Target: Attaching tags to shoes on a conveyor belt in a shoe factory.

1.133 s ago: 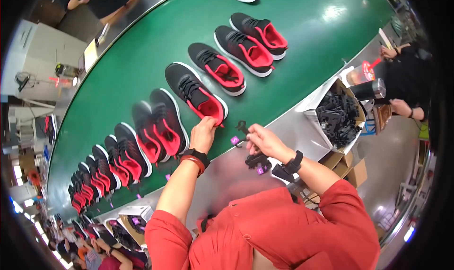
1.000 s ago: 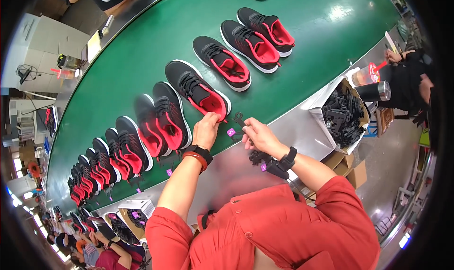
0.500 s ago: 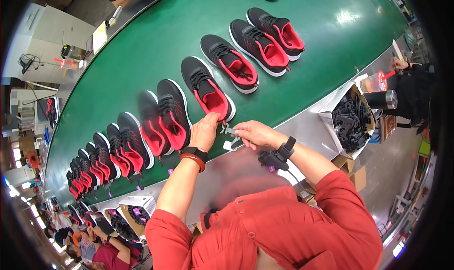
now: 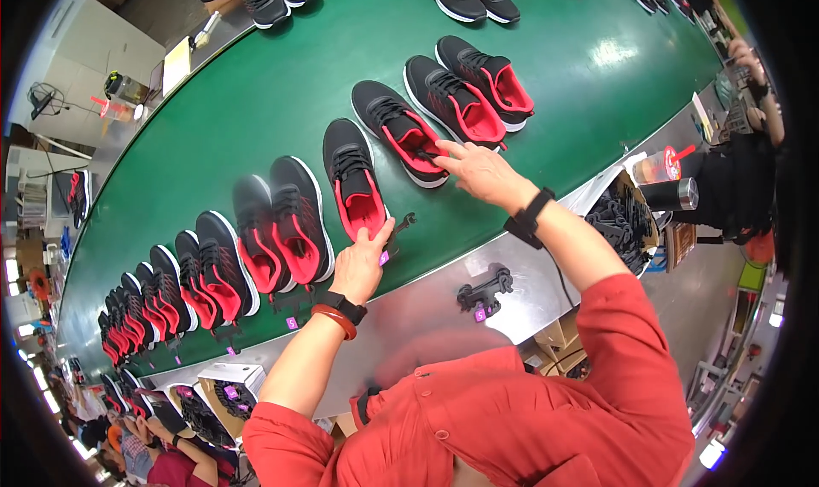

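My left hand [image 4: 363, 263] grips the heel of a black shoe with a red lining [image 4: 352, 175] on the green conveyor belt [image 4: 256, 86]. A small black plastic clip with a purple tag [image 4: 397, 227] lies on the belt beside my left thumb. My right hand [image 4: 482, 171] reaches over the neighbouring black and red shoe [image 4: 394, 128], fingers spread, fingertips touching its red opening. Whether anything sits under those fingertips is unclear.
More black and red shoe pairs [image 4: 277, 231] line the belt in both directions. Another black clip with a purple tag [image 4: 485, 292] lies on the metal ledge. A box of black clips [image 4: 627, 222], a cup [image 4: 661, 164] and a seated person [image 4: 751, 171] are at right.
My right hand let go of the tagged clip beside my left hand and moved up and right to the neighbouring shoe. My left hand stayed at the shoe's heel. The view shifted slightly.
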Demonstrator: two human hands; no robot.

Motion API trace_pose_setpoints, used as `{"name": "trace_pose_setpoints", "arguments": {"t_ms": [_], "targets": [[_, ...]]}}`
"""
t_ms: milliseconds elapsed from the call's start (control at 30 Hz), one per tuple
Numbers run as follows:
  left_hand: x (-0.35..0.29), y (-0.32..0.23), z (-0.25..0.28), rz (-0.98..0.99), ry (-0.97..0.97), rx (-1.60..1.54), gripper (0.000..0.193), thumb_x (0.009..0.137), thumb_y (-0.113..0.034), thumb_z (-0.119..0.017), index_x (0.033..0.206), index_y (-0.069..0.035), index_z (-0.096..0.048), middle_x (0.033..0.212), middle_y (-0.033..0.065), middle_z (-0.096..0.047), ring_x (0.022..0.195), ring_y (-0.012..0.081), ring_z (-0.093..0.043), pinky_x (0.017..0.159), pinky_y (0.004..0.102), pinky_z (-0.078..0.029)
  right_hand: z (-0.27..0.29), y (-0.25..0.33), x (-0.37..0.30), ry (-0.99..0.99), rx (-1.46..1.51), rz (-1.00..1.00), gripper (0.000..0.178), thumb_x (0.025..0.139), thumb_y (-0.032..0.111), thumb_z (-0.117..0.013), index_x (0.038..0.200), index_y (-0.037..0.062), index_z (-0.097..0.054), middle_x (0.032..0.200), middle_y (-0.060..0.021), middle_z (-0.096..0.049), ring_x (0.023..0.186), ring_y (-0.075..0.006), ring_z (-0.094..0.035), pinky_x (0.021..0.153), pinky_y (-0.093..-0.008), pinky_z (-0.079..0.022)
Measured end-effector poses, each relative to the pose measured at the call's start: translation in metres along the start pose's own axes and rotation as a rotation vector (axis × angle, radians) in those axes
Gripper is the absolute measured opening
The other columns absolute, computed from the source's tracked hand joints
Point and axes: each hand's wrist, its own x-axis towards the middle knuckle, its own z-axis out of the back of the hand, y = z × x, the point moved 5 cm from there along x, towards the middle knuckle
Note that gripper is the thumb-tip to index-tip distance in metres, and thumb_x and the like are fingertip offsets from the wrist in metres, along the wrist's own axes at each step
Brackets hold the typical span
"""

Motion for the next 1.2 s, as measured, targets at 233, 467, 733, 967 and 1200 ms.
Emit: {"name": "trace_pose_setpoints", "arguments": {"t_ms": [233, 467, 733, 967, 1200], "targets": [[0.004, 0.010, -0.002, 0.197, 0.012, -0.302, 0.041, 0.080, 0.004, -0.047, 0.116, -0.009, -0.060, 0.095, 0.0236, -0.060, 0.086, 0.0448, -0.059, 0.076, 0.0507, -0.046, -0.029, 0.005, 0.019, 0.166, 0.042, 0.180, 0.025, 0.073, 0.017, -0.072, 0.087, 0.0111, -0.053, 0.084, -0.0059, -0.052, 0.080, -0.0273, -0.055, 0.072, -0.0398, -0.044], [0.004, 0.011, -0.007, 0.182, -0.007, -0.274, 0.039, 0.081, 0.003, -0.045, 0.115, -0.010, -0.061, 0.094, 0.0241, -0.061, 0.085, 0.0444, -0.059, 0.077, 0.0503, -0.047, -0.028, 0.063, 0.014, 0.102, -0.127, 0.337, 0.024, 0.068, 0.027, -0.074, 0.083, 0.0163, -0.059, 0.078, -0.0020, -0.054, 0.077, -0.0208, -0.057, 0.072, -0.0350, -0.041], [0.001, 0.015, -0.008, 0.172, -0.007, -0.228, 0.033, 0.087, -0.007, -0.042, 0.112, -0.010, -0.063, 0.096, 0.0267, -0.061, 0.083, 0.0426, -0.063, 0.077, 0.0497, -0.050, -0.031, 0.075, 0.023, 0.191, -0.167, 0.306, 0.022, 0.062, 0.025, -0.076, 0.079, 0.0173, -0.064, 0.072, -0.0028, -0.056, 0.072, -0.0205, -0.058, 0.071, -0.0346, -0.039], [-0.003, 0.016, -0.006, 0.190, -0.008, -0.223, 0.033, 0.087, -0.007, -0.042, 0.112, -0.010, -0.063, 0.095, 0.0261, -0.061, 0.083, 0.0423, -0.063, 0.078, 0.0490, -0.051, -0.025, 0.082, 0.027, 0.177, -0.161, 0.303, 0.021, 0.062, 0.024, -0.075, 0.079, 0.0164, -0.065, 0.071, -0.0023, -0.056, 0.071, -0.0204, -0.057, 0.070, -0.0356, -0.039], [-0.014, 0.015, 0.007, 0.076, -0.266, -0.442, 0.031, 0.083, 0.000, -0.049, 0.110, -0.006, -0.062, 0.110, 0.0209, -0.057, 0.097, 0.0420, -0.059, 0.081, 0.0441, -0.049, -0.031, 0.084, 0.034, 0.047, -0.062, 0.275, 0.017, 0.067, 0.020, -0.073, 0.081, 0.0159, -0.064, 0.071, -0.0032, -0.058, 0.072, -0.0230, -0.058, 0.073, -0.0371, -0.039]]}}
